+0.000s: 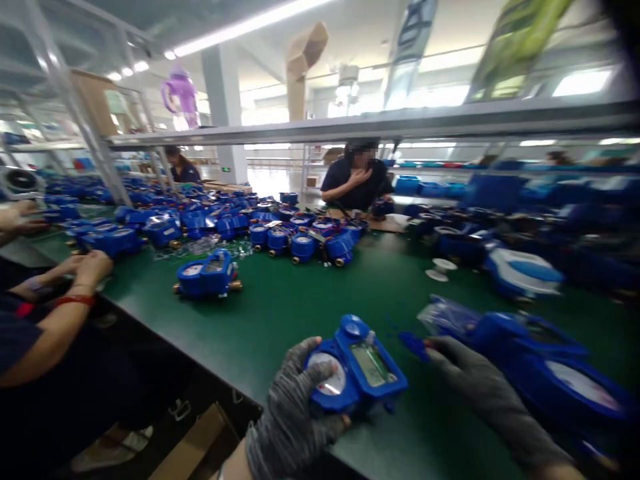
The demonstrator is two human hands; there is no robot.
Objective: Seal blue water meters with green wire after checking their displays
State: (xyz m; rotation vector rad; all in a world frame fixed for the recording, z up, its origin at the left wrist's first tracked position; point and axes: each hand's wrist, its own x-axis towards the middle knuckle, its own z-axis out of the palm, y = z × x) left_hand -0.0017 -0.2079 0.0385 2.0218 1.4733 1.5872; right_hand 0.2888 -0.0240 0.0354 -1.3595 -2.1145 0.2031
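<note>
My left hand [300, 400], in a grey fingerless glove, grips a blue water meter [370, 367] at the table's near edge. Its round white dial lies partly under my fingers, and the rectangular display window faces up. Right of the meter, my right hand [465, 370], gloved the same way and slightly blurred, pinches a small blue plastic piece [415, 345]; its exact kind is unclear. A clear plastic bag [447, 317] lies just behind that hand. Beside it, another blue water meter [555, 373] rests on the right.
A single blue meter [205, 273] stands on the green tabletop [270, 293], with rows of meters [303, 243] behind. A white spool [441, 269] sits back right. One co-worker's hands [93, 270] are at left; another person [357, 177] sits opposite. An overhead shelf [350, 127] spans the table.
</note>
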